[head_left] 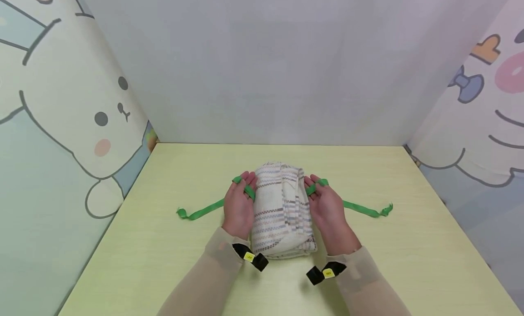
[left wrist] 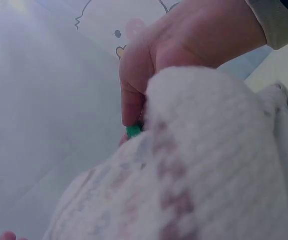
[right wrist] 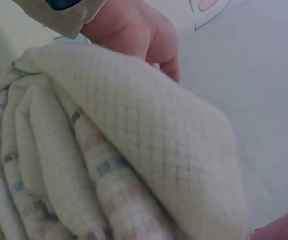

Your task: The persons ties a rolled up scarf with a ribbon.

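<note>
Your L hand (head_left: 239,210) & R hand (head_left: 327,209) have ribbon (head_left: 364,209) at fingers; can't tell if pinched. Pull sides same amt, w/ cloth (head_left: 268,202) neat.

Pale yellow-green, faintly grained tabletop (head_left: 430,248); plain pale-grey upright wall (head_left: 278,70) behind its far edge. Left: pale blue-green wall panel (head_left: 37,216) printed with large white cartoon animal (head_left: 73,102), grey outlines. Right: blue-grey wall panel (head_left: 475,211), white cartoon figure (head_left: 446,134), blue bow (head_left: 471,88), tan-orange shape (head_left: 486,51). Light soft, diffuse; whitish glow (left wrist: 16,10), upper-left corner of left wrist view
</note>
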The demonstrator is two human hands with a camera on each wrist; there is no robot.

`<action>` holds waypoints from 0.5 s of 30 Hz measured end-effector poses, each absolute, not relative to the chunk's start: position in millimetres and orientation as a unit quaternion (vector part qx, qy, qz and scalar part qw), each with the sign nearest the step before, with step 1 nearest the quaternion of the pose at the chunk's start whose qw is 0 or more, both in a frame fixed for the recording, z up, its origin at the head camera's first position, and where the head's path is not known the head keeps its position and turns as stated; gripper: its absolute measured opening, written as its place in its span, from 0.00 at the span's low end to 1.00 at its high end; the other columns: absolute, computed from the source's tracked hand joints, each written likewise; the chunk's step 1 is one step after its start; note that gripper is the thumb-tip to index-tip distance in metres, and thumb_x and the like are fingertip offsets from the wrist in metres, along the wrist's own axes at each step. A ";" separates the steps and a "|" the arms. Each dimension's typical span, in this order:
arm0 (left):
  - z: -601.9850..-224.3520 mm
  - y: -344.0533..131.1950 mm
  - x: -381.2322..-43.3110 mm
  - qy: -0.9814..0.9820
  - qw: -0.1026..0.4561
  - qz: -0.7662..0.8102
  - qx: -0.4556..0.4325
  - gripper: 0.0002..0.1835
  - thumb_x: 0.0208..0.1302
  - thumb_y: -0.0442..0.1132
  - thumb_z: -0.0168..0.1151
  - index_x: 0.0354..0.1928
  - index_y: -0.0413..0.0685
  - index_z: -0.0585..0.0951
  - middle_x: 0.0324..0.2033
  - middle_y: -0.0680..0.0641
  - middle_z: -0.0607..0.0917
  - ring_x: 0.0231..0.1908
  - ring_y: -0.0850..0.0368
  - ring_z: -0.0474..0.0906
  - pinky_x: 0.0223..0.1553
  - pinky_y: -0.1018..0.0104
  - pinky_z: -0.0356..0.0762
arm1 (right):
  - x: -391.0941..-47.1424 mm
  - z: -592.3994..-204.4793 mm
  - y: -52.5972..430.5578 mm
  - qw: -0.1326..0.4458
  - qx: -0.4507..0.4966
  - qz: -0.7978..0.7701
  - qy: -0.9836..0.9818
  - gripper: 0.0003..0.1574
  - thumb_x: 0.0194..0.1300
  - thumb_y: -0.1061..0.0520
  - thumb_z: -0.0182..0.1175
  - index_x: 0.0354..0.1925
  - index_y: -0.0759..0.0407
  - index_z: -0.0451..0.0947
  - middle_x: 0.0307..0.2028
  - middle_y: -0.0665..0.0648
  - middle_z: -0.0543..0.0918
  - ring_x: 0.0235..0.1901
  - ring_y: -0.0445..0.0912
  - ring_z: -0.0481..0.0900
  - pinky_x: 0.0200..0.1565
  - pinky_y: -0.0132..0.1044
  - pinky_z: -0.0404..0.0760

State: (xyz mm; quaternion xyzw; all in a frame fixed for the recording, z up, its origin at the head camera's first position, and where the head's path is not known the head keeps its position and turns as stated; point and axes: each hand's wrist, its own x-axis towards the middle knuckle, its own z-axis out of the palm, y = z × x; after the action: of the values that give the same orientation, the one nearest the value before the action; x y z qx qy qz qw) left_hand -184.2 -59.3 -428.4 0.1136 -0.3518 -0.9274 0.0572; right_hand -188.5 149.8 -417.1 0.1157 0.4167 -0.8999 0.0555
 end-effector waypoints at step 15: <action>-410.8 -51.5 -185.5 -0.340 0.079 -0.931 0.103 0.19 0.83 0.37 0.40 0.68 0.35 0.65 0.66 0.36 0.73 0.69 0.43 0.70 0.70 0.58 0.64 | -187.3 -398.0 133.6 0.027 0.098 -0.886 0.453 0.38 0.78 0.70 0.37 0.81 0.65 0.42 0.78 0.67 0.55 0.77 0.54 0.55 0.74 0.38 0.56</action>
State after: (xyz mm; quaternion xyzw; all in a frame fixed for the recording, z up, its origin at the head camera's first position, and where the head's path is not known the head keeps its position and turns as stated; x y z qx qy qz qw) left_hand -185.5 -51.5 -410.8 0.1028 -0.3399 -0.9315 0.0788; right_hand -187.3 133.6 -398.0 0.0979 0.4526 -0.8859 0.0269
